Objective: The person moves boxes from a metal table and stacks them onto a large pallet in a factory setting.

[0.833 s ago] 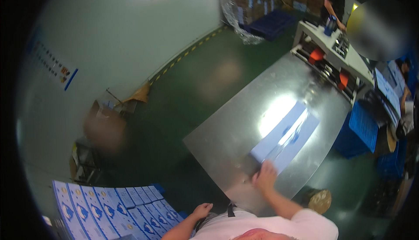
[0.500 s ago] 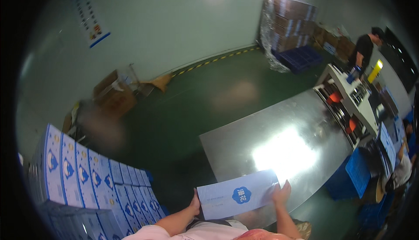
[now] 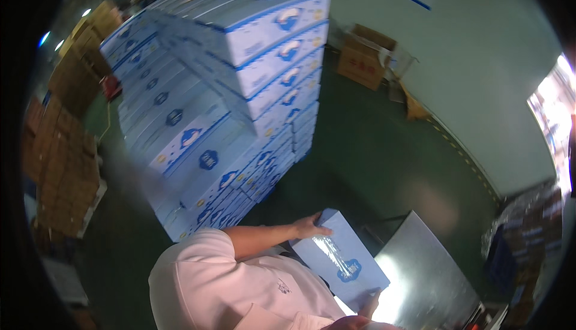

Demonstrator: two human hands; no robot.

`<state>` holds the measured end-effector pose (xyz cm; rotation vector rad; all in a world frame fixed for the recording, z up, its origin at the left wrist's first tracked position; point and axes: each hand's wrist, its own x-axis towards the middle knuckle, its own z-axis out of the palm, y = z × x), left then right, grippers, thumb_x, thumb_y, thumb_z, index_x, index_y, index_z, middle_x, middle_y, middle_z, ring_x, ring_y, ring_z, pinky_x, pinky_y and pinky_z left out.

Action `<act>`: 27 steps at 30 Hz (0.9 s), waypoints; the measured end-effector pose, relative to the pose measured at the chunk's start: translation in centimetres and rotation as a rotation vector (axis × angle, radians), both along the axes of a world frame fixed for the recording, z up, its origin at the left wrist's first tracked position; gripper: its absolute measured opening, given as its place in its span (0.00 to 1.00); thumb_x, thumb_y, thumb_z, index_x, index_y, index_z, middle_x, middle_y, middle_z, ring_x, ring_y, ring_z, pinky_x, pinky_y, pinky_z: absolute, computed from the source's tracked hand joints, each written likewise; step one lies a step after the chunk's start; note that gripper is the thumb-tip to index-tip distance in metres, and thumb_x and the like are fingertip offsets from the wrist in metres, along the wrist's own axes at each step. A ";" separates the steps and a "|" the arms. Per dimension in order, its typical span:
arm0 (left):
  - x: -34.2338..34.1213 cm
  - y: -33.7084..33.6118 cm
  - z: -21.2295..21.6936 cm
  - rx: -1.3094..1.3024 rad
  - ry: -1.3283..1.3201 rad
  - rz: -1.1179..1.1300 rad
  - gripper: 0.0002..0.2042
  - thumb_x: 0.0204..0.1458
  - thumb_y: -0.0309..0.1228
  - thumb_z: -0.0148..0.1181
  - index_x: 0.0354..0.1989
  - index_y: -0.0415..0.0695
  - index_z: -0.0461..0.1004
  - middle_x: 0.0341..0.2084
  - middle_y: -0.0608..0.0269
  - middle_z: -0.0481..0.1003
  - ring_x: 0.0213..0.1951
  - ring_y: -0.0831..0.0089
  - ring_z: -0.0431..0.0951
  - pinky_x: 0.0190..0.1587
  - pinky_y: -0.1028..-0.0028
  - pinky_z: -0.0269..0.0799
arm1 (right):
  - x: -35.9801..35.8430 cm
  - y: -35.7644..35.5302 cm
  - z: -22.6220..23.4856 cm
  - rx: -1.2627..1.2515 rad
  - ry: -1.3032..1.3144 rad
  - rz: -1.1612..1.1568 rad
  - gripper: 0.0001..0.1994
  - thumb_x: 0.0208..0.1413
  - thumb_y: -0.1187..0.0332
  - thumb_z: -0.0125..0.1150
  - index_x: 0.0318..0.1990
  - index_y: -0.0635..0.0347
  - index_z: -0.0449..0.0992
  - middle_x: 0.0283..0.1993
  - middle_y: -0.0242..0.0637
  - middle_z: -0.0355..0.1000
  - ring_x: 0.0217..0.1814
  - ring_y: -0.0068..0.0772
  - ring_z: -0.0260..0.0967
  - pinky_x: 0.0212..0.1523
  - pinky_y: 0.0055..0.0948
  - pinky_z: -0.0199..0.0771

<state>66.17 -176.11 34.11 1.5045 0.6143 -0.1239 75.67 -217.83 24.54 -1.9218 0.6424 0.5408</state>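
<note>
I hold a pale blue and white carton (image 3: pixel 321 255) between both hands, close in front of my body. It has a darker blue cloud-shaped mark on its top, and light glares off that surface. My left hand (image 3: pixel 312 227) grips the far left end, its fingers over the edge. At the opposite end my right hand (image 3: pixel 370 307) presses on the side, partly hidden by the carton. To the left rises a big stack of similar blue and white cartons (image 3: pixel 277 84), stepped lower toward me.
A metal table (image 3: pixel 429 264) stands right of the carton. Beyond the stack an opened brown box (image 3: pixel 363 60) sits by the wall. Brown cartons (image 3: pixel 66 168) are piled at the far left. Plastic-wrapped cartons (image 3: pixel 540 222) stand at the right edge.
My view has swung left, from the table toward the carton stack. The held carton has turned with me, still in both hands, and has come off from over the table's near end.
</note>
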 end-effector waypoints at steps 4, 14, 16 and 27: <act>-6.9 7.2 5.9 0.078 -0.063 0.180 0.44 0.43 0.48 0.66 0.65 0.38 0.54 0.57 0.48 0.65 0.59 0.63 0.65 0.61 0.72 0.56 | -1.3 11.6 4.0 0.273 0.001 -0.017 0.29 0.62 0.48 0.47 0.46 0.74 0.73 0.41 0.44 0.73 0.42 0.33 0.69 0.43 0.29 0.68; -37.1 19.4 9.6 -0.318 -0.454 1.048 0.25 0.49 0.37 0.60 0.55 0.39 0.65 0.47 0.52 0.71 0.51 0.59 0.70 0.54 0.61 0.66 | -7.7 43.2 24.2 0.673 -0.496 0.936 0.18 0.58 0.65 0.55 0.49 0.72 0.72 0.40 0.33 0.72 0.40 0.21 0.65 0.43 0.21 0.65; -40.0 19.2 8.6 -0.551 -0.571 1.281 0.24 0.49 0.37 0.60 0.54 0.40 0.65 0.47 0.53 0.71 0.51 0.59 0.70 0.53 0.60 0.67 | -8.8 47.8 24.9 0.832 -0.443 0.960 0.13 0.58 0.70 0.55 0.47 0.70 0.73 0.40 0.31 0.72 0.40 0.18 0.65 0.43 0.19 0.64; -40.0 21.5 1.7 -0.310 -0.440 1.515 0.34 0.51 0.40 0.61 0.64 0.46 0.51 0.52 0.59 0.65 0.53 0.63 0.66 0.56 0.64 0.62 | -16.5 47.1 10.0 0.352 0.214 1.302 0.11 0.57 0.68 0.55 0.43 0.66 0.76 0.37 0.33 0.75 0.38 0.22 0.71 0.40 0.21 0.71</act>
